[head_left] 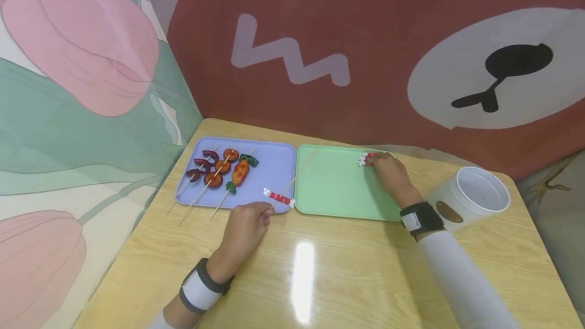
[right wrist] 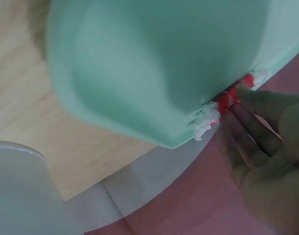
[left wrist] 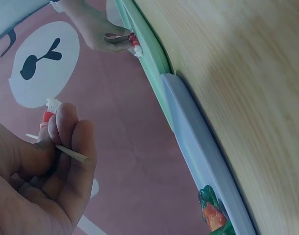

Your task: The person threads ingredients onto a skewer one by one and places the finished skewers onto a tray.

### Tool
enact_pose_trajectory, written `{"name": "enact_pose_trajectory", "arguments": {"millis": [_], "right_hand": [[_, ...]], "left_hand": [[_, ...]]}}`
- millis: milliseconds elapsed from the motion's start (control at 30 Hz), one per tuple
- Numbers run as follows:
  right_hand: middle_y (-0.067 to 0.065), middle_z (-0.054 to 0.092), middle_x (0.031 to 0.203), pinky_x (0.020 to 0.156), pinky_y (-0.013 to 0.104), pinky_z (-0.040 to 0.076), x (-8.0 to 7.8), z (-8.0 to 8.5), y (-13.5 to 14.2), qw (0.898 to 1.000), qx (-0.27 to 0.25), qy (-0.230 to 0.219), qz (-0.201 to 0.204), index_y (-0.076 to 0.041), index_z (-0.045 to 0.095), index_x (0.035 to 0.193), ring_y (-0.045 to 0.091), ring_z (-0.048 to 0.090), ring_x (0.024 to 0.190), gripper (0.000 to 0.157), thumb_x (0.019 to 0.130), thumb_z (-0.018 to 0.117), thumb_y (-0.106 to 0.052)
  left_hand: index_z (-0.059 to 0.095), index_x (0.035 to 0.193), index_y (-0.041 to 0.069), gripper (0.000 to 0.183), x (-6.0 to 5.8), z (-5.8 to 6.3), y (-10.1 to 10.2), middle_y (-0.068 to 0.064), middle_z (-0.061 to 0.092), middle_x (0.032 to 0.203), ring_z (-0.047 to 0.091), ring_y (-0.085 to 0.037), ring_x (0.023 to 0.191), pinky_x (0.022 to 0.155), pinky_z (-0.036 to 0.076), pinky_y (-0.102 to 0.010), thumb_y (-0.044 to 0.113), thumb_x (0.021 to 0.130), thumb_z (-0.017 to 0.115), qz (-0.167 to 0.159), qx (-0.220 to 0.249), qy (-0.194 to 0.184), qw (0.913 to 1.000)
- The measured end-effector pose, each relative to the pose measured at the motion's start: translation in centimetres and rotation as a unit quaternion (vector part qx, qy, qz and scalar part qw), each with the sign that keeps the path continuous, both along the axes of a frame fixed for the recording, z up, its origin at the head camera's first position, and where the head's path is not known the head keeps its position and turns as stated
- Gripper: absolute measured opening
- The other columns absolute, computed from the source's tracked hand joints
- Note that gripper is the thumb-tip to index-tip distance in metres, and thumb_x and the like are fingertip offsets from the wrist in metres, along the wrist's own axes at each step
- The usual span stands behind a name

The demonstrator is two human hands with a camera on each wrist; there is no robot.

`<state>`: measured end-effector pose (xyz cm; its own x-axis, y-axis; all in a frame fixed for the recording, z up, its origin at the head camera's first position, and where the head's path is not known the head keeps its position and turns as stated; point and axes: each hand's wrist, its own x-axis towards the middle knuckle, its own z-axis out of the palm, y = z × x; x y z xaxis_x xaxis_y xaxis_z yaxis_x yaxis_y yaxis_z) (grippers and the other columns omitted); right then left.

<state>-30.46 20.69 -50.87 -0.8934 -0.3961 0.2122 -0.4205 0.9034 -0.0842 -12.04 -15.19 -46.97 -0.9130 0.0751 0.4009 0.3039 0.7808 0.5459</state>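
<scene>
My left hand pinches a thin wooden skewer near its lower end, at the front edge of the purple tray. One red piece with white ruffled ends is threaded crosswise on it. In the left wrist view the skewer's blunt end sticks out between thumb and fingers. At the back right of the green tray, my right hand pinches a second such red-and-white piece between thumb and fingertips. It lies by the tray's rim; whether it touches the tray I cannot tell.
On the purple tray's left lie three loaded skewers: dark red curved pieces, round orange-brown slices, and an orange piece between green ones. A white tub stands right of the green tray. Painted walls border the wooden table.
</scene>
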Motion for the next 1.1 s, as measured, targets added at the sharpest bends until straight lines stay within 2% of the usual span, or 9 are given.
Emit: {"name": "enact_pose_trajectory", "arguments": {"millis": [300,533,667,767,900,967,1000,1033,1100], "right_hand": [[0.020,0.068,0.096,0.068,0.046,0.055,-0.3,-0.6,0.5,0.999,0.006,0.035,0.006,0.001,0.070,0.087,0.036,0.064,0.089,0.006,0.083,0.070,-0.003],[0.022,0.066,0.108,0.076,0.048,0.056,-0.1,-0.6,0.7,1.000,0.011,-0.023,-0.007,0.000,0.072,0.093,0.038,0.062,0.100,0.013,0.088,0.066,-0.010],[0.019,0.068,0.105,0.079,0.046,0.055,0.3,0.2,0.2,0.996,-0.068,-0.049,0.003,0.001,0.071,0.100,0.035,0.063,0.099,0.017,0.091,0.063,-0.011],[0.017,0.069,0.104,0.079,0.044,0.055,1.0,1.6,-0.7,0.983,-0.164,-0.087,-0.004,0.001,0.068,0.110,0.031,0.064,0.097,0.023,0.093,0.061,-0.013],[0.012,0.070,0.104,0.076,0.038,0.057,2.5,3.9,-2.5,0.950,-0.282,-0.131,-0.026,-0.004,0.062,0.122,0.024,0.066,0.095,0.033,0.093,0.062,-0.019],[0.012,0.069,0.105,0.078,0.034,0.057,3.4,4.9,-3.4,0.921,-0.356,-0.158,-0.018,-0.003,0.059,0.125,0.021,0.066,0.095,0.036,0.093,0.062,-0.017],[0.012,0.070,0.104,0.077,0.032,0.057,3.8,5.4,-3.8,0.899,-0.400,-0.178,-0.012,-0.001,0.059,0.124,0.020,0.067,0.093,0.034,0.093,0.061,-0.016],[0.012,0.069,0.102,0.078,0.030,0.057,4.3,5.8,-4.2,0.870,-0.450,-0.204,-0.003,0.000,0.058,0.123,0.019,0.067,0.092,0.033,0.093,0.061,-0.014],[0.012,0.069,0.101,0.079,0.030,0.057,5.0,6.5,-4.9,0.790,-0.549,-0.271,0.021,0.005,0.056,0.122,0.018,0.068,0.091,0.031,0.095,0.058,-0.009]], "left_hand": [[0.077,0.086,0.006,0.007,0.1,0.0,0.2,-0.005,0.075,0.081,0.071,-0.015,0.073,0.066,0.059,-0.029,0.004,0.081,0.072,0.004,-0.005,0.002,1.0000],[0.077,0.087,0.005,0.007,0.2,0.0,0.4,-0.006,0.075,0.081,0.070,-0.015,0.074,0.066,0.059,-0.029,0.005,0.082,0.073,0.002,-0.001,-0.004,1.0000],[0.077,0.087,0.005,0.007,0.2,-0.1,0.6,-0.005,0.075,0.081,0.070,-0.014,0.072,0.066,0.059,-0.028,0.005,0.082,0.072,-0.001,0.004,-0.007,1.0000],[0.077,0.085,0.005,0.006,0.1,-0.2,0.8,-0.005,0.074,0.078,0.068,-0.012,0.069,0.062,0.058,-0.026,0.003,0.081,0.073,-0.007,0.006,-0.001,1.0000],[0.076,0.081,0.005,0.006,0.0,-0.5,1.3,-0.005,0.074,0.076,0.068,-0.012,0.066,0.059,0.057,-0.024,0.002,0.079,0.073,-0.023,0.004,0.014,0.9996],[0.076,0.081,0.005,0.006,-0.1,-0.6,1.6,-0.005,0.074,0.076,0.068,-0.012,0.066,0.059,0.057,-0.024,0.001,0.078,0.074,-0.032,0.004,0.018,0.9993],[0.076,0.080,0.005,0.006,-0.1,-0.6,1.7,-0.005,0.074,0.075,0.068,-0.012,0.065,0.059,0.057,-0.024,0.001,0.078,0.074,-0.036,0.006,0.017,0.9992],[0.076,0.080,0.006,0.006,-0.1,-0.6,1.9,-0.005,0.073,0.075,0.067,-0.011,0.065,0.058,0.057,-0.024,0.000,0.078,0.074,-0.039,0.007,0.015,0.9991],[0.076,0.081,0.006,0.008,-0.1,-0.6,2.1,-0.004,0.073,0.075,0.066,-0.010,0.065,0.058,0.056,-0.022,0.000,0.078,0.073,-0.043,0.011,0.007,0.9990]]}}
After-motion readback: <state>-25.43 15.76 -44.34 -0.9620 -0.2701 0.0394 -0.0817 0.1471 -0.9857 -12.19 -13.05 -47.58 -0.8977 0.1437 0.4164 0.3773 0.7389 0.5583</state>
